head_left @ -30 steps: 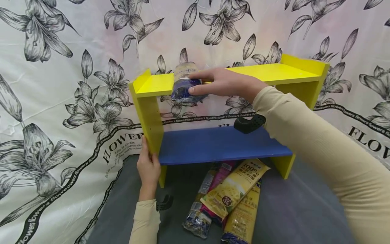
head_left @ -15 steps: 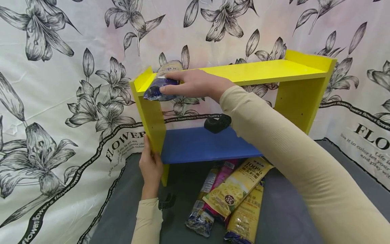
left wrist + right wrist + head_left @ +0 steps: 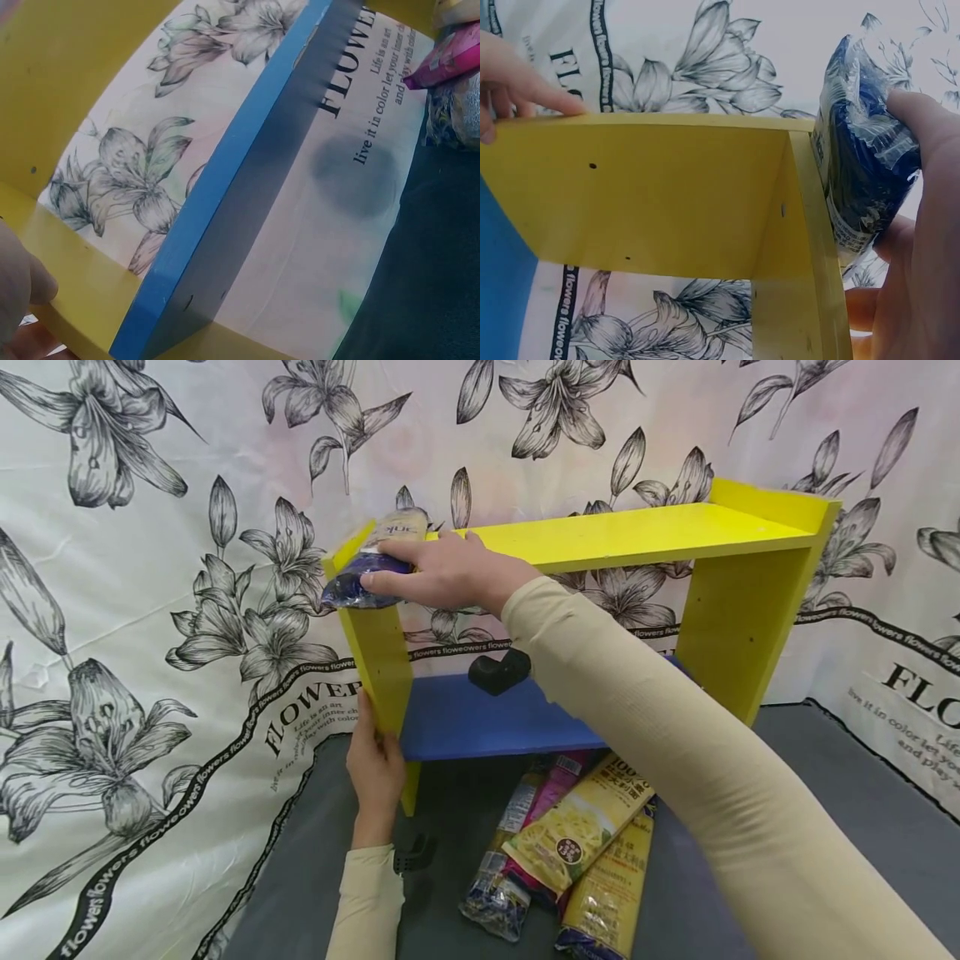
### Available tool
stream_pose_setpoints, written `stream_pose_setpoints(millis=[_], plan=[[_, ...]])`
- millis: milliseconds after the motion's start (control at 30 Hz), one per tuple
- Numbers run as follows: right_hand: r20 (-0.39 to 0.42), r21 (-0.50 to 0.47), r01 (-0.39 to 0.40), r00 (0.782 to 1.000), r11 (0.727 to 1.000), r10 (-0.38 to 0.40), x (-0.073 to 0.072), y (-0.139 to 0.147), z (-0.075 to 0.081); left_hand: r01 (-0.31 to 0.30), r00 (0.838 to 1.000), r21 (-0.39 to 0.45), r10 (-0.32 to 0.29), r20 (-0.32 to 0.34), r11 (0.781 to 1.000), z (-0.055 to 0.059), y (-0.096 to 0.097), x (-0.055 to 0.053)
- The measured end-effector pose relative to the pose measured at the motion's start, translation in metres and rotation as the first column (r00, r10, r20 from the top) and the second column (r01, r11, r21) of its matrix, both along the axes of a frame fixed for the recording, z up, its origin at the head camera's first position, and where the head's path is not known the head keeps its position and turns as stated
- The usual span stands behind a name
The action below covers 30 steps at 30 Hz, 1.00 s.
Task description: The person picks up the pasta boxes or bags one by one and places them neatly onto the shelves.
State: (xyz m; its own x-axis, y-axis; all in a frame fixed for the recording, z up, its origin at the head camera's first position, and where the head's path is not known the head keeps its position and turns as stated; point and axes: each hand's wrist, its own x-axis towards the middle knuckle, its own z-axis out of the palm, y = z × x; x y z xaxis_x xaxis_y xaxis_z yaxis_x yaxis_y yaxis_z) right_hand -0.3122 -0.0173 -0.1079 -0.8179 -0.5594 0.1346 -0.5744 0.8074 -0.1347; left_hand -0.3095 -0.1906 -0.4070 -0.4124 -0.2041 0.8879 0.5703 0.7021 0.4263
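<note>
My right hand [image 3: 457,568] holds a pasta packet [image 3: 367,568], clear film with a dark blue end, at the top left corner of a yellow and blue shelf unit [image 3: 600,539]. In the right wrist view the packet [image 3: 862,142] sits against the top board, the thumb on one side and fingers on the other. My left hand [image 3: 377,777] grips the left side panel low down by its front edge. In the left wrist view its thumb [image 3: 37,281] lies on the yellow panel.
Several pasta packets lie piled under the blue shelf board [image 3: 480,718]: a yellow one [image 3: 581,827] on top, a pink one [image 3: 555,785], and a clear one [image 3: 498,877] at the left. Beneath them is a dark grey cloth [image 3: 300,852]. Behind hangs a flowered curtain [image 3: 187,693].
My right hand has carried the pasta packet leftward along the top board to its left end. The left hand keeps its grip on the panel; the view has shifted slightly.
</note>
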Motion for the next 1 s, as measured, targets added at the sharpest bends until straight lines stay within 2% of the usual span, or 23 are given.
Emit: stream_pose_setpoints(millis=[533,633,733,867,1000], plan=[[-0.030,0.009,0.033,0.999,0.999,-0.032,0.000,-0.004,-0.005,0.024,0.999,-0.015,-0.025,-0.037,1.000,-0.001,-0.002,-0.003],[-0.053,-0.042,0.028,0.998,0.999,-0.030,0.003,-0.001,-0.010,0.023,0.999,-0.014,-0.024,-0.038,1.000,-0.001,-0.003,-0.004],[-0.086,-0.128,-0.001,0.996,0.992,-0.010,0.007,0.007,-0.018,0.017,1.000,-0.003,-0.017,-0.008,1.000,-0.002,-0.004,-0.003],[-0.182,-0.273,-0.070,0.983,0.959,0.020,0.024,0.029,-0.031,0.010,0.999,0.015,-0.010,0.036,1.000,-0.002,-0.004,-0.002],[-0.293,-0.422,-0.167,0.955,0.891,0.040,0.050,0.061,-0.046,0.009,0.999,0.026,-0.010,0.047,1.000,0.000,-0.002,-0.001]])
